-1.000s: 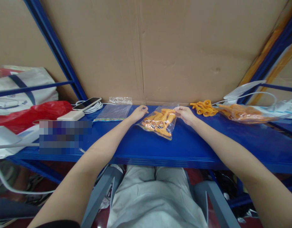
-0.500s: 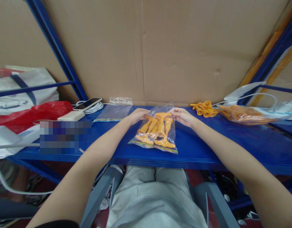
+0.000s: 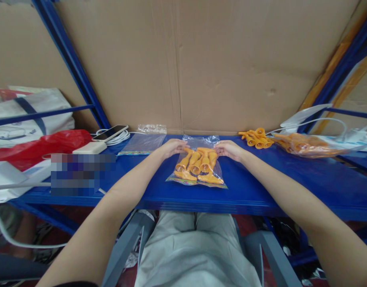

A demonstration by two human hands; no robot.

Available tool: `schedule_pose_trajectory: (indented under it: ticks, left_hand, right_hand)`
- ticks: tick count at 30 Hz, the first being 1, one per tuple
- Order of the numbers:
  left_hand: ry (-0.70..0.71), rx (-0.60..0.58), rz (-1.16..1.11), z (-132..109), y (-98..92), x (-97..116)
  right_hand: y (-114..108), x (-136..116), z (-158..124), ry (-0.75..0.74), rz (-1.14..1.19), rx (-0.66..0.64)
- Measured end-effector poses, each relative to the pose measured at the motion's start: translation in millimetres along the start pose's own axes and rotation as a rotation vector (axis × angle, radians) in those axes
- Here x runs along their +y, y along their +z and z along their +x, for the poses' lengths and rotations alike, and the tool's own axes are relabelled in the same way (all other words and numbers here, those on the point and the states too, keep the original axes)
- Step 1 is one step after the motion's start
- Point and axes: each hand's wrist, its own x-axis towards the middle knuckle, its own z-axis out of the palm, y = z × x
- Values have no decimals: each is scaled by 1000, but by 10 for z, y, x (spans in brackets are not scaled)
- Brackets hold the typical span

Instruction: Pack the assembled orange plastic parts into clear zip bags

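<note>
A clear plastic bag point(image 3: 198, 179) with several orange plastic pieces point(image 3: 205, 162) inside lies on the blue table in front of me. Its colourful edge faces me, and its clear end points to the cardboard. My left hand point(image 3: 174, 147) grips the bag's upper left side with its fingers closed. On the opposite side, my right hand point(image 3: 228, 150) has its fingers closed on the bag's upper right edge.
Loose orange pieces point(image 3: 256, 138) and another filled bag point(image 3: 305, 144) lie at the right. Left of me are a flat clear bag point(image 3: 144, 142), a phone point(image 3: 110, 133), a white cable, a power bank point(image 3: 90, 148) and a red bag point(image 3: 52, 145). Cardboard point(image 3: 213, 71) stands behind the blue table point(image 3: 249, 191).
The filled bag now lies flatter, its clear end spread out toward the cardboard and its orange pieces shifted. Both hands have moved slightly down with it.
</note>
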Motion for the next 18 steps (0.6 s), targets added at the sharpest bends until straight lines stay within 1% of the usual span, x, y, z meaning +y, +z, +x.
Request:
schedule_pose_trajectory:
  ticks: [2, 4, 8, 12, 15, 18]
  left_hand:
    - [-27, -62, 37, 12, -21, -18]
    - [-32, -68, 59, 27, -39, -26]
    - [23, 0, 43, 60, -45, -19]
    - [82, 46, 95, 106, -22, -33]
    - [152, 58, 200, 147, -8, -63]
    - [286, 78, 359, 179, -6, -89]
  right_hand:
    - [-23, 26, 21, -6, -20, -9]
    - [-54, 49, 53, -13, -40, -22]
    - [-118, 86, 129, -73, -63, -65]
    - [-146, 125, 194, -161, -113, -50]
    - [-144, 147, 219, -218, -172, -28]
    - [-138, 149, 218, -244, -208, -9]
